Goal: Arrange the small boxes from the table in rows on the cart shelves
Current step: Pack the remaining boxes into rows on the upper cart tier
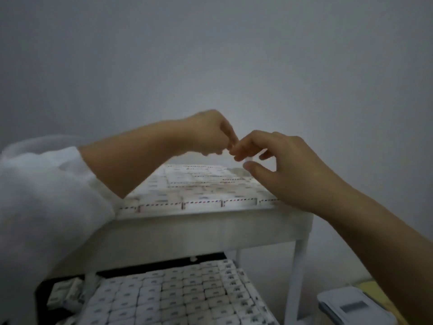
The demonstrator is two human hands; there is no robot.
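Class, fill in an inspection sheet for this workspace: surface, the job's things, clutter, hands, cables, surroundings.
Surface: white metal cart, with two shelves in view; no table is visible.
Job's things: small white boxes with striped edges lie in rows on the top shelf and on the lower shelf. A few loose boxes lie askew at the left of the lower shelf.
Clutter: white lidded plastic container, low at the right of the cart.
Hands: the left hand has curled fingers, and whether it holds anything is unclear. The right hand pinches a small white item, probably a box but blurred. The fingertips of both hands meet above the top shelf.
Cables: nothing seen.
Surroundings: plain grey wall; white sleeve on the left arm.
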